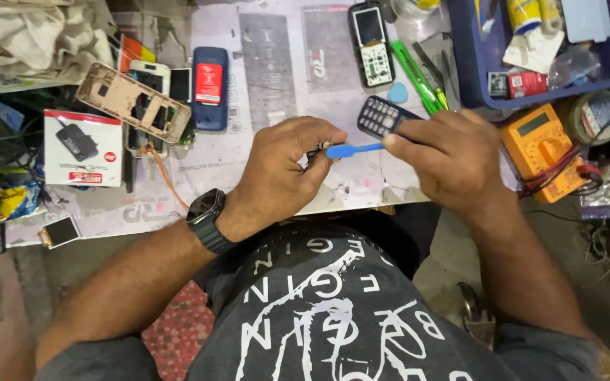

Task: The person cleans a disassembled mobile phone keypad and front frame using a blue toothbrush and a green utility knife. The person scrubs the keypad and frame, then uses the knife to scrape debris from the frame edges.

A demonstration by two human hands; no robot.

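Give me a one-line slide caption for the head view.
Over a cluttered bench, the left hand pinches a small part while the right hand holds a blue tool and a keypad phone.

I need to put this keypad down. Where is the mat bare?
Bare mat lies between the blue phone and the opened phone, and below the blue phone near the left hand. Crowded: left side and around the multimeter.

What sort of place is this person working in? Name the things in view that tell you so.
Most likely a mobile phone repair bench. An opened phone with bare circuit board, a loose phone frame and a yellow multimeter lie on the worktop.
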